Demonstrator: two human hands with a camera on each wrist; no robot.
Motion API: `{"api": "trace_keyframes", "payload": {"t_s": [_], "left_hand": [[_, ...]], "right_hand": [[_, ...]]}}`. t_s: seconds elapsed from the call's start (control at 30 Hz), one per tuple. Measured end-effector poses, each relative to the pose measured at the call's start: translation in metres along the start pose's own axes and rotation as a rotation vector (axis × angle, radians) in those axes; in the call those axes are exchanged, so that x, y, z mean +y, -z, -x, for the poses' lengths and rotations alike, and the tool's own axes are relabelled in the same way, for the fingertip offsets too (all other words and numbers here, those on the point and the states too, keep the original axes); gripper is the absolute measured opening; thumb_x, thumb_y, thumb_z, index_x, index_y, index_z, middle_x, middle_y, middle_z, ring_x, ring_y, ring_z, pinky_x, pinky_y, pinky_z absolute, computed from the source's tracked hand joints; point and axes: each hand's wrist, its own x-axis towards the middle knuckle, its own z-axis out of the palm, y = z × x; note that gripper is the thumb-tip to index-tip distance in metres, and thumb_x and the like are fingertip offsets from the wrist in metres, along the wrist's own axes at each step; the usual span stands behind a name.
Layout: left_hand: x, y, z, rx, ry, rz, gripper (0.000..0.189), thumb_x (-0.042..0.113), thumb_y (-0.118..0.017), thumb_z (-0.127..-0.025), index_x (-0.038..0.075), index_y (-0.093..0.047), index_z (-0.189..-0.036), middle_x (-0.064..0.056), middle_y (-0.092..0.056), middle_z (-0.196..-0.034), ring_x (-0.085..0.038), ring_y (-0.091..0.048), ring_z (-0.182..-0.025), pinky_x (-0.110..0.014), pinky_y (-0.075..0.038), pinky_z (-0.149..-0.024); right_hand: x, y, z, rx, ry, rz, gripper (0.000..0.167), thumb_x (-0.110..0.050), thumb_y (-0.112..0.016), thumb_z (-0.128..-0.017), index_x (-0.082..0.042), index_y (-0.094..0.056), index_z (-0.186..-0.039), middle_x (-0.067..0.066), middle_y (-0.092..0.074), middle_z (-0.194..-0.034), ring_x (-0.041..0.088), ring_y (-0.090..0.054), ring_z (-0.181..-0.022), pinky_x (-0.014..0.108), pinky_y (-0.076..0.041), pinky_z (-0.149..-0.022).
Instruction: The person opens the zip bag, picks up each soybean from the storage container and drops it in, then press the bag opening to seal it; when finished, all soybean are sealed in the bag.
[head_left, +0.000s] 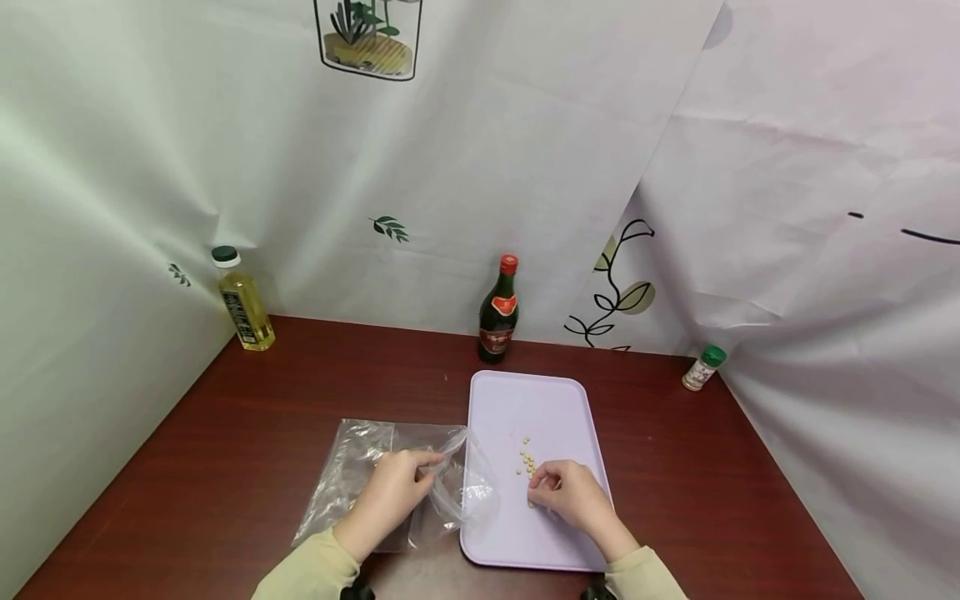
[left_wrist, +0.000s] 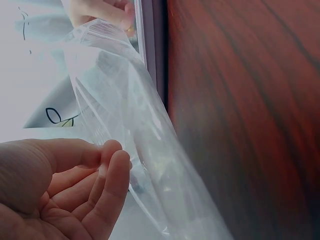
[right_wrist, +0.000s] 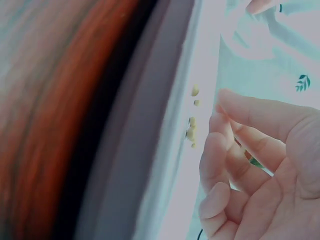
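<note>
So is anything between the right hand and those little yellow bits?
Nothing visible: the right hand is right by the little yellow bits on the tray. The clear bag only overlaps the tray's left side.

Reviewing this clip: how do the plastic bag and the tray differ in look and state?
The plastic bag is clear and see-through, while the tray is opaque pale lilac.
The plastic bag is creased and irregular; the tray is smooth, with rounded corners.
The tray has small yellowish pieces lying on it in plain view; none can be made out in the plastic bag.
Both rest on the dark red table.
</note>
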Motion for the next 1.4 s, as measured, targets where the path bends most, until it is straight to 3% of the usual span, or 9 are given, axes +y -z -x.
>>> {"api": "trace_keyframes", "payload": {"t_s": [0.23, 0.6, 1.0, 1.4], "left_hand": [[0.001, -0.001, 0.0, -0.004, 0.002, -0.002, 0.025, -0.005, -0.068, -0.071, 0.004, -0.075, -0.093, 0.006, -0.053, -0.053, 0.003, -0.033, -0.045, -0.017, -0.031, -0.042], [0.003, -0.001, -0.001, -0.012, -0.001, 0.014, 0.025, -0.006, -0.068, -0.072, 0.003, -0.074, -0.094, 0.005, -0.055, -0.055, 0.003, -0.034, -0.045, -0.017, -0.032, -0.043], [0.006, -0.002, 0.0, -0.021, 0.002, 0.023, 0.023, -0.004, -0.068, -0.074, 0.003, -0.074, -0.095, 0.005, -0.055, -0.055, 0.003, -0.034, -0.045, -0.017, -0.032, -0.042], [0.005, -0.003, 0.0, -0.016, 0.006, 0.02, 0.024, -0.005, -0.068, -0.073, 0.004, -0.075, -0.094, 0.005, -0.055, -0.054, 0.003, -0.035, -0.045, -0.017, -0.032, -0.042]], "right_hand": [[-0.008, -0.005, -0.003, 0.044, 0.061, -0.045, 0.007, -0.009, -0.075, -0.072, -0.013, -0.069, -0.074, -0.01, -0.053, -0.059, -0.002, -0.044, -0.05, 0.02, -0.037, -0.046], [-0.016, -0.014, -0.004, 0.009, 0.15, -0.113, 0.007, -0.007, -0.075, -0.074, -0.011, -0.069, -0.075, -0.006, -0.057, -0.059, -0.004, -0.044, -0.05, 0.019, -0.039, -0.047], [-0.023, -0.023, -0.008, -0.038, 0.16, -0.098, 0.008, -0.007, -0.075, -0.074, -0.012, -0.069, -0.075, -0.007, -0.057, -0.06, -0.003, -0.044, -0.049, 0.018, -0.038, -0.046], [-0.02, -0.022, -0.007, -0.025, 0.133, -0.1, 0.008, -0.009, -0.075, -0.075, -0.012, -0.068, -0.076, -0.007, -0.058, -0.061, -0.003, -0.045, -0.051, 0.019, -0.039, -0.048]]}}
